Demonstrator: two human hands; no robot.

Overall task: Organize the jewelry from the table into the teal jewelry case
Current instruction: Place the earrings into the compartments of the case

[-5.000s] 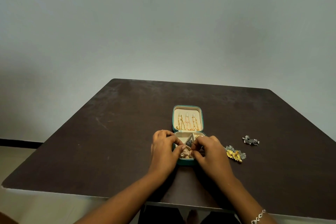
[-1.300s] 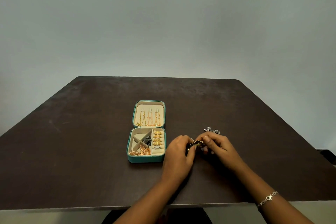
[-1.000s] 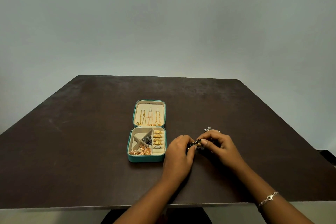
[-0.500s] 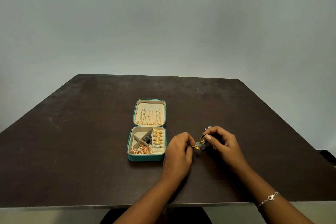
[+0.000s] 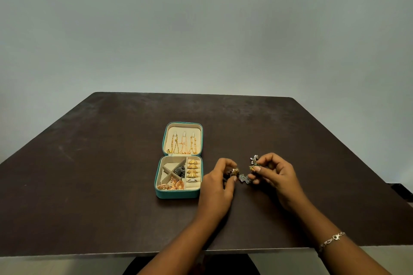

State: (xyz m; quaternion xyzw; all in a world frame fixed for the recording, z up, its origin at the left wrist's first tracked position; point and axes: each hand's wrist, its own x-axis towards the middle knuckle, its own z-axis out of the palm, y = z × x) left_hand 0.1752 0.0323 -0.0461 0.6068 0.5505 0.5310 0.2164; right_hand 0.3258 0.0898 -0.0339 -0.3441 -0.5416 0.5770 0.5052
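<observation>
A small square jewelry case (image 5: 176, 194), teal outside and cream inside, lies open on the dark bench (image 5: 89, 163), just left of both hands. Three gold chains (image 5: 183, 146) hang in its lid. In the base, a right-hand row holds gold rings (image 5: 192, 168) and one silver ring (image 5: 191, 180). Diagonal dividers form pockets holding a dark piece (image 5: 180, 171) and orange-gold earrings (image 5: 172, 185). The left hand (image 5: 218, 185) pinches a gold bit (image 5: 235, 171); the right hand (image 5: 276, 174) pinches a beaded cluster (image 5: 253, 163). A silver piece (image 5: 243, 178) sits between them.
</observation>
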